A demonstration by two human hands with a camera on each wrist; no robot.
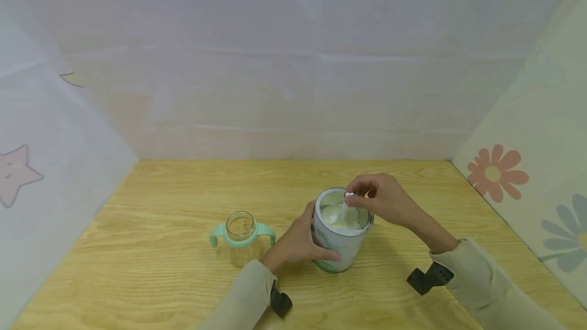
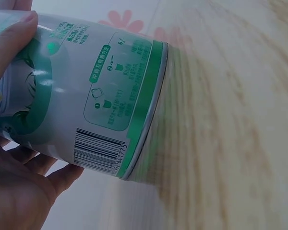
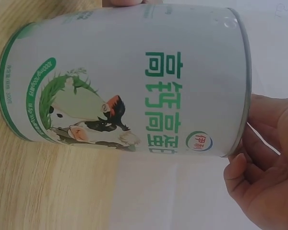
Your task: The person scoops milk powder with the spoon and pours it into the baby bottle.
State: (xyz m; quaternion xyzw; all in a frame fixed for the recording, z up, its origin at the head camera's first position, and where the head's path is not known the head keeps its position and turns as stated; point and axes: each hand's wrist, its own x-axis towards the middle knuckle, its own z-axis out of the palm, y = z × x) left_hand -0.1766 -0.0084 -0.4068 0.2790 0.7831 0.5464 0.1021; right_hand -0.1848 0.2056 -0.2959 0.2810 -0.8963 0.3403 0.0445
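Note:
An open milk powder can (image 1: 338, 248), white with green print and a cow picture, stands in front of me on the table. Pale powder (image 1: 340, 219) shows inside it. My left hand (image 1: 297, 241) grips the can's left side, with the thumb across its front. At the can's rim, my right hand (image 1: 384, 200) pinches the handle of a white scoop (image 1: 349, 195), which points down into the powder; its lower end is hidden there. In the right wrist view, the fingers of the right hand (image 3: 266, 163) are right at the rim, and the scoop is out of sight.
Left of the can stands an uncapped, amber-tinted baby bottle (image 1: 242, 242) with two mint-green handles, close to my left wrist. The wooden table (image 1: 151, 269) is bounded by a pale back sheet (image 1: 293, 90) and printed side sheets.

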